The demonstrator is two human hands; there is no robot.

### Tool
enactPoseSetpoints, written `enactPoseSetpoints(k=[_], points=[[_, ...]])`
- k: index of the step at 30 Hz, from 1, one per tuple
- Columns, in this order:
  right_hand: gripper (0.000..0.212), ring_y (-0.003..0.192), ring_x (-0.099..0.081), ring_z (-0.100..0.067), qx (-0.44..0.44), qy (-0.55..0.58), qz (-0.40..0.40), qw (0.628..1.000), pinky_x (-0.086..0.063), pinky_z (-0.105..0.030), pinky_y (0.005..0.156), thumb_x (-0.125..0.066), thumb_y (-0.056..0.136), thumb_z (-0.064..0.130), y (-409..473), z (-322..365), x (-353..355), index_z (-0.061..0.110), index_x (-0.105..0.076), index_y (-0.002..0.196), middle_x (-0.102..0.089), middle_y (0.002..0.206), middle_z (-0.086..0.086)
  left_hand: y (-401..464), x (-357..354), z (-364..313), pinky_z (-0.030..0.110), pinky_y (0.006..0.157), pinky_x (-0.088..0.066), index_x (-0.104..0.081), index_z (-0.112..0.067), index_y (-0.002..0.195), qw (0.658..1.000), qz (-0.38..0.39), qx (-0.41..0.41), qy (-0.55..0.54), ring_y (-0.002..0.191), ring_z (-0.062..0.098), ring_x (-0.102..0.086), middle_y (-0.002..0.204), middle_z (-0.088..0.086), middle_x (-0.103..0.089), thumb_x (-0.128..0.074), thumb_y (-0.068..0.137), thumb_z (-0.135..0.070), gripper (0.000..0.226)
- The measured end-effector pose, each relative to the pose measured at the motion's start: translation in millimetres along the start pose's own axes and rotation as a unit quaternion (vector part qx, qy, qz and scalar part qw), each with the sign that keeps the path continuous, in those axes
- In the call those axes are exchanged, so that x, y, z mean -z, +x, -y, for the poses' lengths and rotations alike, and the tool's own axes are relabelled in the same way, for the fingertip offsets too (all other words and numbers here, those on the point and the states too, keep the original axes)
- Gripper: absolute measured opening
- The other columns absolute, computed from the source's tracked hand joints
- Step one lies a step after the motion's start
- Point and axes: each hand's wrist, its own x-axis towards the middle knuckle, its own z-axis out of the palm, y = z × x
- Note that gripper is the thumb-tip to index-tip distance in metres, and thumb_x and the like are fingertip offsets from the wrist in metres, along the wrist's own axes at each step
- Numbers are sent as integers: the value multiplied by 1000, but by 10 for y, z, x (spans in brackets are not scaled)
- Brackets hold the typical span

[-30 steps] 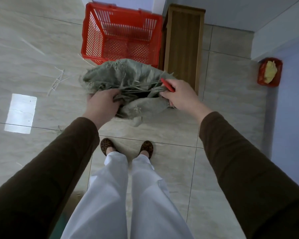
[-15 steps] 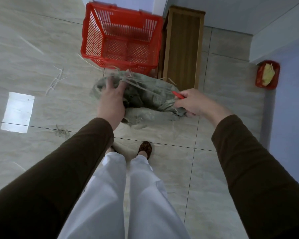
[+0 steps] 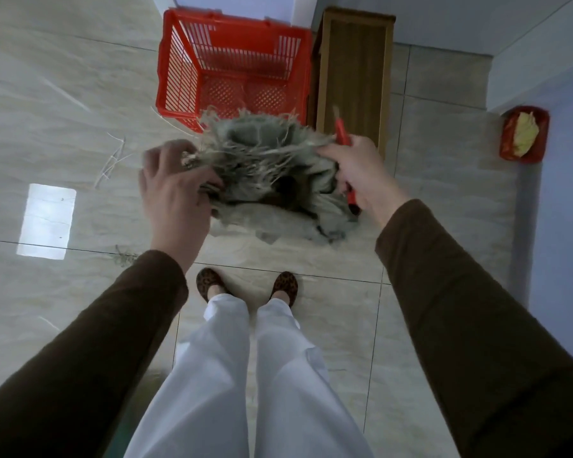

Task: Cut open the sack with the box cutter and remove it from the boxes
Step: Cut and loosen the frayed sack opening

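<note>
- I have the sack [image 3: 272,170] bunched up between both hands, held above the floor [image 3: 63,94] in front of my feet, just on my side of the red basket [image 3: 232,67].
- My left hand [image 3: 176,196] is on the frayed left end with the fingers spread; it is blurred, so I cannot tell whether it truly grips.
- My right hand [image 3: 358,173] is clamped on the box cutter [image 3: 343,135] and pinches the sack's right edge with it.
- The sack looks cut open: ragged fibres hang from it, and loose strands [image 3: 113,157] lie on the floor toward the left.
- No boxes show anywhere, so I judge the sack is already off them.
- What seems left is getting rid of the sack, perhaps into the basket, and putting the cutter down.
</note>
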Motion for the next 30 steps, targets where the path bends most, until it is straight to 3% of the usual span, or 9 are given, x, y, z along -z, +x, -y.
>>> enactPoseSetpoints(k=[3, 5, 8, 11, 13, 15, 18, 23, 30], points=[[13, 40, -34, -8, -22, 110, -1, 994, -25, -24, 37, -71, 92, 25, -16, 166, 160, 15, -64, 91, -50, 52, 7, 8, -26, 151, 51, 105, -35, -76, -14, 107, 979, 147, 129, 64, 133, 42, -41, 140, 11, -52, -61, 82, -4, 31], [11, 39, -33, -7, -48, 116, 17, 992, -25, -22, 36, -70, 92, 25, -57, 244, 157, 15, -66, 95, -50, 51, 7, 36, -5, 52, 53, 110, -34, -63, -13, 117, 968, 152, 195, -31, 133, 38, -41, 139, 10, -46, -67, 84, -21, 34], [12, 38, -32, -6, -75, 120, 42, 989, -25, -20, 35, -69, 93, 26, -135, 312, 77, 19, -64, 85, -50, 53, 7, 166, -19, -352, 55, 116, -36, -42, -16, 136, 972, 91, 179, -123, 131, 31, -44, 134, 4, -45, -68, 76, -66, 83], [19, 36, -31, -6, -96, 131, 75, 984, -24, -19, 34, -65, 96, 33, -216, 337, -21, 23, -61, 80, -52, 54, 7, 263, -177, -725, 56, 126, -27, -18, -14, 160, 921, 232, 259, -178, 150, 35, -38, 160, 12, -42, -69, 66, -87, 130], [23, 36, -30, -5, -111, 116, 98, 982, -24, -19, 34, -64, 95, 42, -255, 332, -38, 25, -62, 79, -52, 54, 8, 365, -221, -824, 58, 112, -49, -32, -7, 156, 819, 209, 375, -380, 133, 36, -59, 145, 14, -59, -82, 82, -51, 100], [26, 39, -30, -6, -118, 94, 74, 986, -24, -19, 36, -63, 94, 44, -250, 314, 38, 26, -61, 75, -49, 54, 8, 468, -296, -760, 54, 97, -60, -57, -4, 139, 734, 149, 406, -524, 113, 33, -72, 126, 16, -72, -71, 96, -11, 46], [22, 42, -36, -7, -111, 128, -26, 985, -27, -20, 35, -63, 95, 29, -170, 295, 257, 21, -55, 76, -45, 59, 6, 559, -316, -650, 39, 80, -65, -67, -5, 121, 726, 159, 358, -566, 93, 24, -78, 105, 12, -79, -53, 101, 5, 27], [14, 50, -50, -6, 6, 134, -70, 988, -36, -20, 40, -68, 95, 24, -211, 379, 214, 15, -61, 103, -57, 77, 1, 552, -284, -637, 21, 48, -54, -65, -13, 97, 691, 248, 352, -580, 51, 7, -68, 60, -7, -72, -45, 110, -23, 26], [30, 71, -52, 6, 234, -134, -187, 945, -44, -12, 62, -38, 107, 34, -609, 231, 73, 18, -58, 124, -56, 98, 7, 528, -321, -600, 29, 69, -62, -68, -13, 114, 644, 271, 349, -625, 81, 14, -79, 90, 2, -82, -42, 112, -34, 34]])
